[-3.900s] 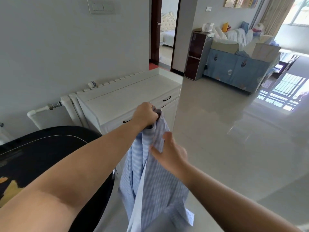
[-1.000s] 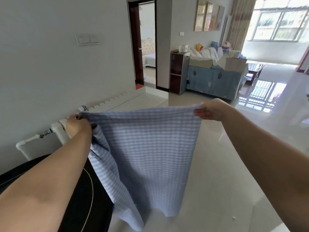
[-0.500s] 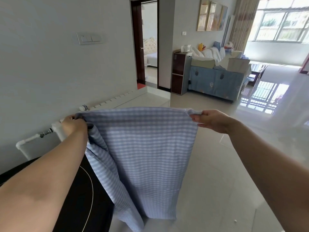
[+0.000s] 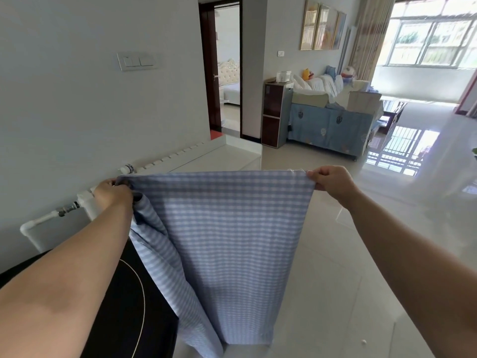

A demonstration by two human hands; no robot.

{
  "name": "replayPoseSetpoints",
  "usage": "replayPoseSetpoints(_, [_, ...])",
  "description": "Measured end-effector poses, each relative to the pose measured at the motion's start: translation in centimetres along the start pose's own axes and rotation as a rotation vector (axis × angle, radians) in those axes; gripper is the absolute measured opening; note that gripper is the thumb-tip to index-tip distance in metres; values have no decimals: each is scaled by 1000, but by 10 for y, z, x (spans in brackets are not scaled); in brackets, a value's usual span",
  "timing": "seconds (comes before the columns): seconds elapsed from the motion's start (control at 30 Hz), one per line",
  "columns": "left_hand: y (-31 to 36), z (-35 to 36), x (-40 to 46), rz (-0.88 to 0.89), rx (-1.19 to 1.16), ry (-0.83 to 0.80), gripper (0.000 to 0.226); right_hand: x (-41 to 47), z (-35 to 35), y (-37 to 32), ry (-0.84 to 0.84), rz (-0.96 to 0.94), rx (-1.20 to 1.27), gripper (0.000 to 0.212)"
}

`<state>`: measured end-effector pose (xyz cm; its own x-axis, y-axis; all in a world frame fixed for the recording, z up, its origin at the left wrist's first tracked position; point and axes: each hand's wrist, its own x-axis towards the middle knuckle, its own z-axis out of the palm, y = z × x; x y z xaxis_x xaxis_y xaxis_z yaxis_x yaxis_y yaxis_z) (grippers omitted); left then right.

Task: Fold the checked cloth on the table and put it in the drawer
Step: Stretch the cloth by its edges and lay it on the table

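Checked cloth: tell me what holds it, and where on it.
Both hands hold the checked cloth by its top edge: the left hand grips the bunched left corner, the right hand pinches the right corner. The rest hangs free.

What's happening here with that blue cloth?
A person is holding a blue checked cloth up in the air, stretched out by its top edge. The left hand grips one top corner and the right hand pinches the other. The cloth hangs down, not yet folded, in front of a white cabinet.
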<state>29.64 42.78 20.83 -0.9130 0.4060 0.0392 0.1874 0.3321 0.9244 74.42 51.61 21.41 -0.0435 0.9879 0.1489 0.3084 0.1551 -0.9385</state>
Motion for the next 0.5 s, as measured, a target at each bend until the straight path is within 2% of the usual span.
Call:
replayPoseSetpoints(0.07, [0,0,0,28,17,0,26,0,0,1,32,17,23,18])
replayPoseSetpoints(0.23, [0,4,6,8,53,17,26,-3,-5,-2,-147,146,142,10])
replayPoseSetpoints(0.3, [-3,7,10,12,74,5,25,-6,-3,-4,-147,133,73,10])
replayPoseSetpoints(0.4, [-7,10,15,9,48,-36,25,-10,8,3,-7,-26,-190,20])
replayPoseSetpoints(0.5, [-12,14,21,20,52,-49,25,-16,17,15,170,-121,-276,26])
